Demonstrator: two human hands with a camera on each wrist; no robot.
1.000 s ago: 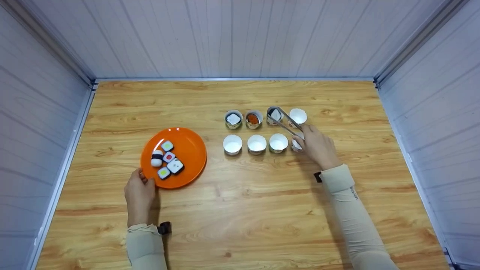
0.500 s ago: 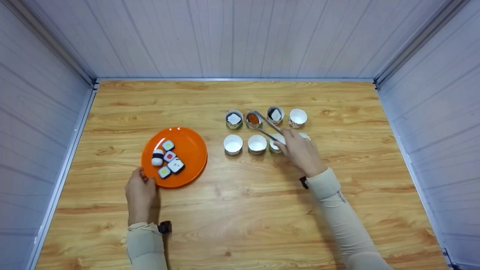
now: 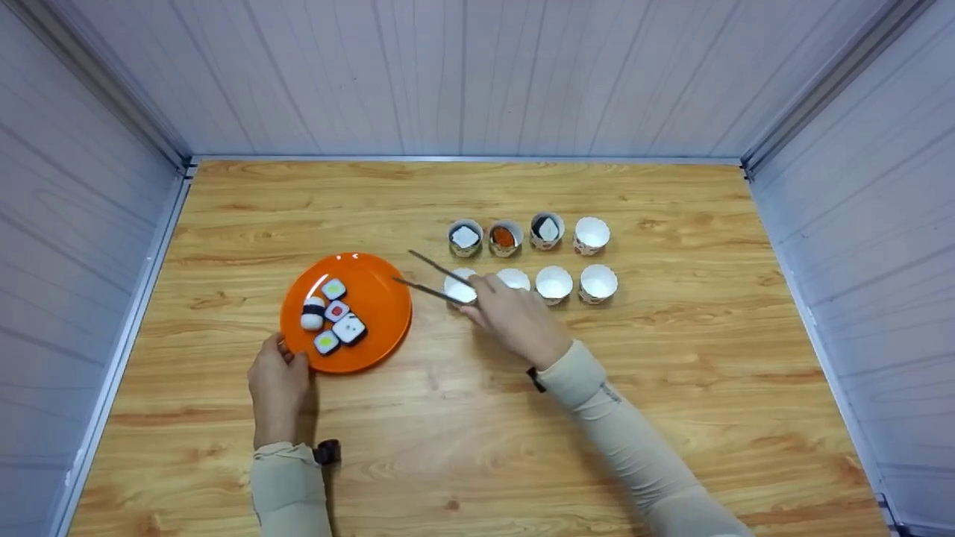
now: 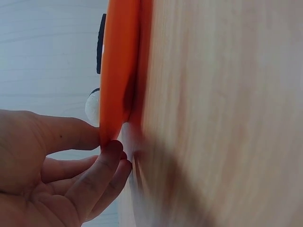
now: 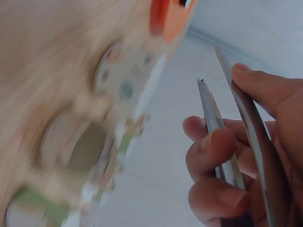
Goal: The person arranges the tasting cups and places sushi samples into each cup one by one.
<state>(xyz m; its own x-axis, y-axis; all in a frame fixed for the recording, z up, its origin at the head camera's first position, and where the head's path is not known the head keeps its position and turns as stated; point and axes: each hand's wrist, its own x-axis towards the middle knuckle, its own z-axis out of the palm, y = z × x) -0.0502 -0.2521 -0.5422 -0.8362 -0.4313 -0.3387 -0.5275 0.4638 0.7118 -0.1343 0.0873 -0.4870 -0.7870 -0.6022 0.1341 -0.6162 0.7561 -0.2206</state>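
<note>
My left hand (image 3: 277,388) pinches the near left rim of an orange plate (image 3: 384,335); the left wrist view shows the thumb above the rim and fingertips below it. Several sushi pieces lie on the plate's left half: a white one with a black band (image 3: 313,313), a larger white one with dark marks (image 3: 349,329) and smaller rolls, one with a red centre (image 3: 336,312). Metal tongs (image 3: 433,291) are held in my right hand (image 3: 518,317), above the front row of cups. The tongs' tips stand apart with nothing between them, near the plate's right edge.
Two rows of paper cups stand right of the plate. In the back row, three hold pieces: white (image 3: 465,237), orange (image 3: 503,237) and black-and-white (image 3: 548,229). The back right cup (image 3: 592,236) and front cups such as this one (image 3: 553,285) look empty. Panel walls enclose the wooden table (image 3: 448,447).
My right hand has carried the spread tongs leftward from the back-row cup with the black-and-white piece to beside the plate. My left hand and the plate have stayed put.
</note>
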